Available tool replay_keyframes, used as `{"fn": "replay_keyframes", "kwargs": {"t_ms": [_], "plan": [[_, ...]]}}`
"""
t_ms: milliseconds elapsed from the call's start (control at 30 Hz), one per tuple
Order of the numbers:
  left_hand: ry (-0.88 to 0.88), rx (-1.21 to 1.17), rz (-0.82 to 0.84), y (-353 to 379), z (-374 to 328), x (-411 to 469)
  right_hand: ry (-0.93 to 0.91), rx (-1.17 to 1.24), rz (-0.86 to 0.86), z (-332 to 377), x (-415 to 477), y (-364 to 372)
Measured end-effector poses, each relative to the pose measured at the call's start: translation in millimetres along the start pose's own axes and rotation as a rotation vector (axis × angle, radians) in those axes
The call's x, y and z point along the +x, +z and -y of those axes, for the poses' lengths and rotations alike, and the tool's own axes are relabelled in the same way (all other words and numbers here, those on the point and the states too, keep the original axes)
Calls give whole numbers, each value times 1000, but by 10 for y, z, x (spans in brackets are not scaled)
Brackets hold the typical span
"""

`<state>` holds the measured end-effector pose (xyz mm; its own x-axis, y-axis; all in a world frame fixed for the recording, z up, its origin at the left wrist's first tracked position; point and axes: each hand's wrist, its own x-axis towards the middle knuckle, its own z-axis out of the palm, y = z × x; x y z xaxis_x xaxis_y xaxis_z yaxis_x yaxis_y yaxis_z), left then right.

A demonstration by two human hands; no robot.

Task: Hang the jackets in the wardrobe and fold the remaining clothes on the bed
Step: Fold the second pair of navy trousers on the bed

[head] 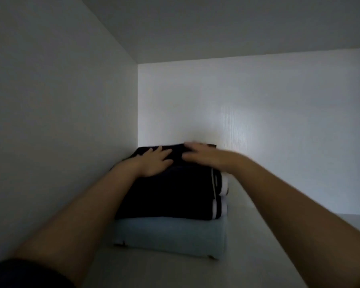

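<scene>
1. The dark folded clothes [170, 196] lie on a pale blue fold [170, 233], in the left corner of the shelf [258, 235].
2. The left hand [154, 163]: grip wide, palm flat on top.
3. The right hand [206, 155]: blurred, grip seemingly wide too.
4. Likely soft and light; lift from beneath.

A stack of folded dark navy clothes [166, 196] on a folded light blue garment [170, 235] blocks the left rear of the white wardrobe shelf [268, 235], close beside the white side wall [60, 121]. To the right of the stack the shelf lies open as far as the white back panel [258, 121]. There is also room above the stack.
</scene>
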<state>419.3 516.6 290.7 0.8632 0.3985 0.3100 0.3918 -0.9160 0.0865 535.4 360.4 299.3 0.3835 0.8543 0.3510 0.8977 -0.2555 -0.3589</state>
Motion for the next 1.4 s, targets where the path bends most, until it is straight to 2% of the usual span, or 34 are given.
{"fn": "replay_keyframes", "kwargs": {"t_ms": [67,133,267,433,600,667,733,800,867,933,1000,1100,1200,1400], "plan": [[-40,48,98,170,48,63,127,-151,167,-121,110,218],[-70,40,98,186,93,71,169,-127,149,-189,104,279],[-76,45,33,189,91,-1,125,-73,149,-113,-158,112],[14,77,54,33,41,1,21,6,192,302,-484,-347],[-81,56,44,244,69,-2,6,-525,418,359,-529,50],[-96,50,41,253,73,-11,5,-558,413,304,-496,83],[-95,51,25,251,68,19,24,-523,381,227,-479,102],[-91,79,20,227,44,32,39,-381,305,185,-540,157],[-79,106,-7,181,-5,-27,35,-64,113,193,-722,235],[-73,93,-138,104,-91,-164,-5,122,-158,210,-978,259],[-49,54,-283,17,-226,-343,-55,68,-342,230,-1325,228],[42,-36,-421,-161,-569,-688,-112,-136,-457,314,-1967,24],[225,-138,-497,-367,-1102,-1131,-71,-284,-450,461,-2764,-243],[622,-297,-463,-517,-2589,-2494,84,-596,-380,968,-4641,-664]]}}
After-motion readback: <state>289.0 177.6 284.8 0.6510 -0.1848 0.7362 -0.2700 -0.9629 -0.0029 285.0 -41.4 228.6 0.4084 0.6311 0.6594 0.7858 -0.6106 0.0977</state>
